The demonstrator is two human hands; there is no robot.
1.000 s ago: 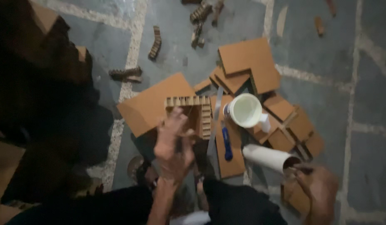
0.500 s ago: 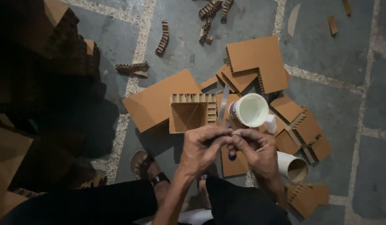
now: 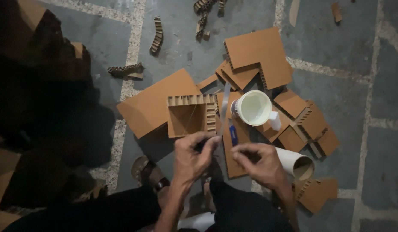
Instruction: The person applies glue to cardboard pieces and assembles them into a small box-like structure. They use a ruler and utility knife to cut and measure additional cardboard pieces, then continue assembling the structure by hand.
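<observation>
The grip of the left hand (image 3: 192, 154) was pinched shut on what looked like the near end of a thin grey strip (image 3: 224, 107); the right hand (image 3: 259, 165) was curled nearly closed, its contents unclear. The strip ran far toward the open cardboard box (image 3: 191, 115) and white cup (image 3: 252, 108). A jerk could have tipped the cup over the cardboard.

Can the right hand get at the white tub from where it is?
Probably yes. The right hand sits just below the open white tub, with only flat cardboard pieces and a blue pen-like tool between; nothing stands over it.
</observation>
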